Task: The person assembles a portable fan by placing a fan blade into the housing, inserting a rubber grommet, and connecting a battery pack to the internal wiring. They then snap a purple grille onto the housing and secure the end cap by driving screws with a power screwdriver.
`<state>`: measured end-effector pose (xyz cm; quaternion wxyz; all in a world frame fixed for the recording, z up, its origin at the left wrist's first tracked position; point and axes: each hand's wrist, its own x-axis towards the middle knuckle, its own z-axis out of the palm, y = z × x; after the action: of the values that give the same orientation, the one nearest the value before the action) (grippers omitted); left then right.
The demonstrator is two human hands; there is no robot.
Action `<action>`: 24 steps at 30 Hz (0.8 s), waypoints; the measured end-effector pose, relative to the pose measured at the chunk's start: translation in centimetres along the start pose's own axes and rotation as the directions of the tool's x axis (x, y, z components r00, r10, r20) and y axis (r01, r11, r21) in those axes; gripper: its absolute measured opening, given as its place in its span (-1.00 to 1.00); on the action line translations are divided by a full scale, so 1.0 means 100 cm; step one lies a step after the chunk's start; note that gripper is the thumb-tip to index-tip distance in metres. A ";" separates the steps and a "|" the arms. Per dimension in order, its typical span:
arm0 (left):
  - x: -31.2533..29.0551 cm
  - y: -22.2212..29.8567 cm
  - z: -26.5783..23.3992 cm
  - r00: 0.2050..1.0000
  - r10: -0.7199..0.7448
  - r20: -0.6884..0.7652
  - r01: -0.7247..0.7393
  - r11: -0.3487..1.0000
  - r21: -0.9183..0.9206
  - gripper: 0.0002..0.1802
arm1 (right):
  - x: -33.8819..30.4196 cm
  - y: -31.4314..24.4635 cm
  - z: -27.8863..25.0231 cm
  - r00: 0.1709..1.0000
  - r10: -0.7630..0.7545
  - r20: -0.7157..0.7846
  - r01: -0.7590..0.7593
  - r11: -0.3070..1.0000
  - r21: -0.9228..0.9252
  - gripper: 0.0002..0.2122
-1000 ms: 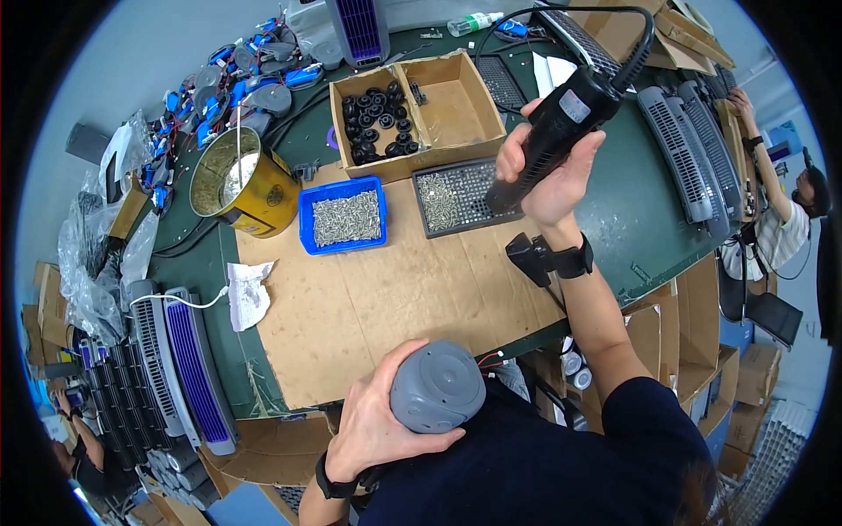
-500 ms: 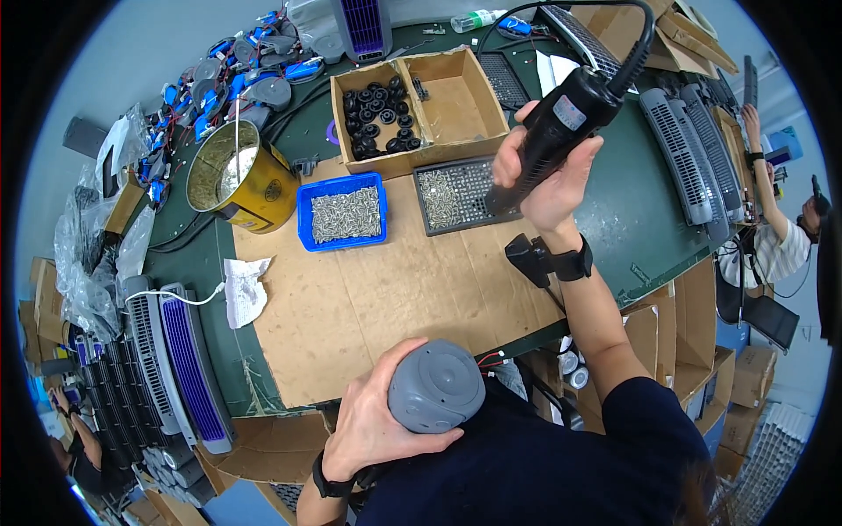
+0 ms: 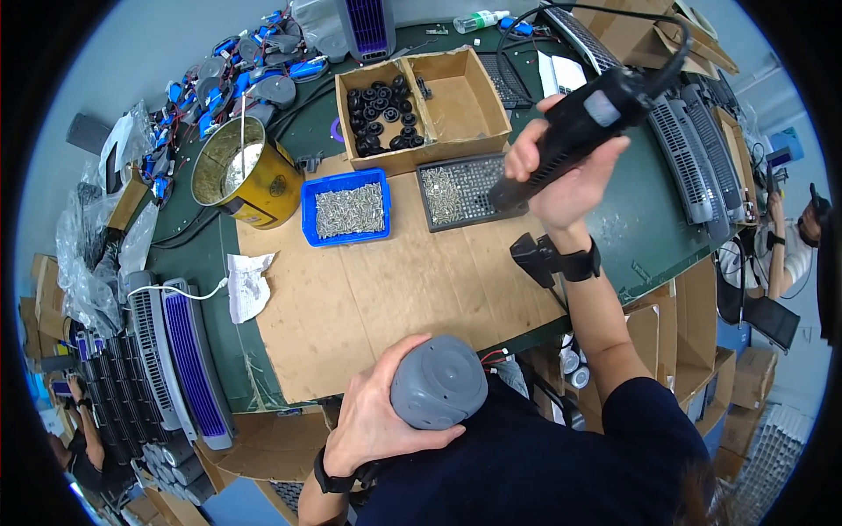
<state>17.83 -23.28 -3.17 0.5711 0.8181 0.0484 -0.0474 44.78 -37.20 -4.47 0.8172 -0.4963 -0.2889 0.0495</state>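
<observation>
My left hand (image 3: 373, 416) is wrapped round a grey round plastic housing (image 3: 440, 382) with small holes in its face, close to my body at the table's front edge. In my right hand (image 3: 566, 175) is a black corded electric screwdriver (image 3: 574, 131), slanting down to the left. Its lower end is over the right part of a black screw tray (image 3: 469, 191) with rows of holes; whether it touches the tray I cannot tell. Loose screws lie in that tray's left part. Left of it stands a blue bin (image 3: 348, 209) full of screws.
Cardboard (image 3: 351, 307) covers the middle of the green table. Behind the bins is a divided carton (image 3: 465, 88) with black round parts. A yellow can (image 3: 263, 197) stands left, near tangled blue-and-grey parts (image 3: 254, 83). Grey slatted units (image 3: 684, 158) lie right. Co-workers sit at both sides.
My right hand and the screwdriver have shifted right, and the tool's lower end is now slightly right of before. My left hand still holds the housing. The co-worker at right has lowered an arm.
</observation>
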 end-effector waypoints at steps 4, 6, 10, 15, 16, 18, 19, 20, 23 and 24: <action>-0.001 0.002 0.000 1.000 -0.002 0.000 0.002 1.000 0.009 0.07 | -0.002 0.012 -0.003 1.000 0.019 -0.003 -0.019 1.000 -0.021 -0.17; 0.000 0.002 0.000 1.000 -0.020 0.003 0.020 1.000 0.003 0.07 | -0.001 0.013 -0.001 1.000 0.019 -0.004 -0.019 0.999 -0.027 -0.17; 0.001 0.000 -0.001 1.000 -0.024 0.006 0.024 1.000 0.008 0.06 | -0.002 0.014 -0.002 1.000 0.011 0.002 -0.011 1.000 -0.029 -0.18; 0.001 0.001 -0.001 0.999 -0.040 0.005 0.040 0.999 -0.002 0.07 | -0.002 0.014 0.002 0.997 0.024 0.067 -0.019 0.997 -0.074 -0.15; 0.001 0.001 -0.001 0.999 -0.046 0.004 0.046 0.999 -0.008 0.07 | -0.003 0.014 0.003 0.997 0.028 0.078 -0.021 0.995 -0.095 -0.15; 0.001 0.002 -0.001 0.999 -0.034 -0.003 0.034 0.999 0.002 0.07 | -0.003 0.015 0.001 0.997 0.025 0.073 -0.020 0.997 -0.072 -0.14; 0.001 0.002 -0.001 1.000 -0.023 -0.006 0.023 1.000 0.009 0.07 | -0.003 0.015 0.000 0.998 0.023 0.065 -0.020 0.999 -0.051 -0.14; 0.001 0.001 0.000 1.000 -0.024 -0.007 0.024 1.000 0.010 0.07 | -0.003 0.014 0.000 0.998 0.029 0.053 -0.026 0.998 -0.059 -0.13; 0.001 0.000 0.000 1.000 -0.024 0.010 0.024 1.000 0.012 0.07 | -0.001 0.008 -0.001 0.998 0.006 0.055 -0.002 0.998 -0.070 -0.12; 0.001 0.000 0.000 1.000 -0.019 0.009 0.019 1.000 0.009 0.07 | 0.000 0.006 -0.001 0.999 0.007 0.043 -0.006 0.999 -0.032 -0.11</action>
<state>17.93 -23.26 -3.20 0.5673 0.8198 0.0532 -0.0568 44.97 -37.02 -5.01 0.8027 -0.5088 -0.3056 0.0581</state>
